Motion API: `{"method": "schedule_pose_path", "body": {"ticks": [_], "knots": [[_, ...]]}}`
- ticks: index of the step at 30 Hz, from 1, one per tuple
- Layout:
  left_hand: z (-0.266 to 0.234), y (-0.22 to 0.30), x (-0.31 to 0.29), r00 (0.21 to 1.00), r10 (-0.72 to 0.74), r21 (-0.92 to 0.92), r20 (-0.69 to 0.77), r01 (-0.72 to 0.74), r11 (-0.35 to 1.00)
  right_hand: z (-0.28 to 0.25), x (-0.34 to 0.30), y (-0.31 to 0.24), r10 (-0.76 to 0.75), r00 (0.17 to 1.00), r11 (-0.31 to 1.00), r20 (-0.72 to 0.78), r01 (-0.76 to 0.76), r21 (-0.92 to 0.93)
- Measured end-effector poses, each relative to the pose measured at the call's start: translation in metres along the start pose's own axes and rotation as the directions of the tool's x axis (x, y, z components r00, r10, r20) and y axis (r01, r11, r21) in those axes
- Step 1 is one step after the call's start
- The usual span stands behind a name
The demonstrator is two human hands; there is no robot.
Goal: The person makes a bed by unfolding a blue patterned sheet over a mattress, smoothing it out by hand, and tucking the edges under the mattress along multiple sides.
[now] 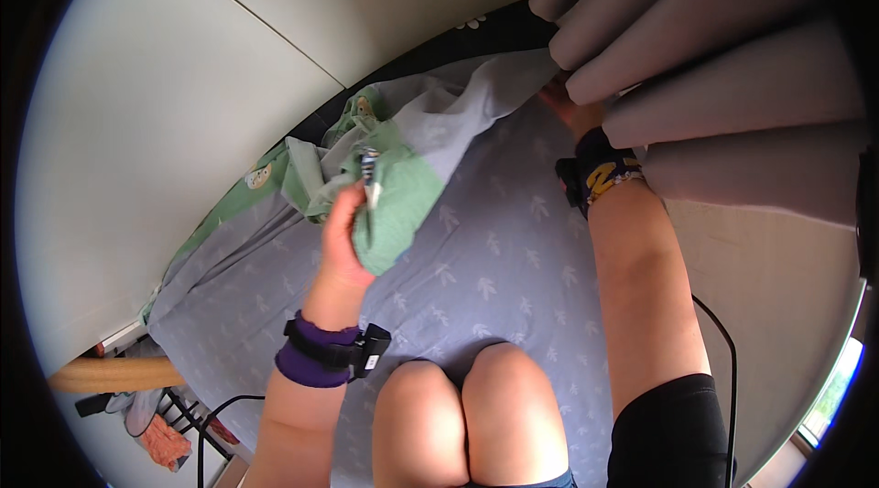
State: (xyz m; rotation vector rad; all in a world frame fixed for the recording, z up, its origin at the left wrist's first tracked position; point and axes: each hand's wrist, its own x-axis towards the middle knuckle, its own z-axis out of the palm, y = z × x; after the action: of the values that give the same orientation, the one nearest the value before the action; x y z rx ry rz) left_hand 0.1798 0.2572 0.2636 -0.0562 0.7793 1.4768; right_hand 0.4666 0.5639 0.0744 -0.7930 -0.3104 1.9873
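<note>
A bunched green-and-grey cloth [403, 200] is held up over the leaf-print sheet [485, 291] by the left hand [343, 239], its thumb pressed against the folds and its other fingers mostly hidden behind them, while a paler grey stretch is trailed toward the far right. The right hand [572, 108] is extended there, just beside the hanging curtain [714, 103]; its fingers are shadowed and partly covered, so whether they are spread or pinching cannot be told.
</note>
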Motion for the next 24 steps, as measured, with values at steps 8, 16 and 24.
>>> {"method": "schedule_pose_path", "body": {"ticks": [8,16,24], "knots": [[0.003,-0.09,0.017,0.981,-0.057,-0.003,-0.185,0.057,0.998,0.076,-0.098,0.011,0.084,0.993,0.947,-0.082,-0.105,-0.304],[-0.039,-0.115,-0.024,0.902,-0.366,0.642,-0.23,0.424,0.639,0.039,-0.258,0.088,0.504,0.81,0.756,-0.299,-0.581,-0.3],[-0.112,-0.027,-0.028,0.818,0.525,0.818,-0.237,-0.124,0.562,0.01,-0.273,0.106,0.292,0.877,0.9,-0.381,-0.387,-0.201]]}}
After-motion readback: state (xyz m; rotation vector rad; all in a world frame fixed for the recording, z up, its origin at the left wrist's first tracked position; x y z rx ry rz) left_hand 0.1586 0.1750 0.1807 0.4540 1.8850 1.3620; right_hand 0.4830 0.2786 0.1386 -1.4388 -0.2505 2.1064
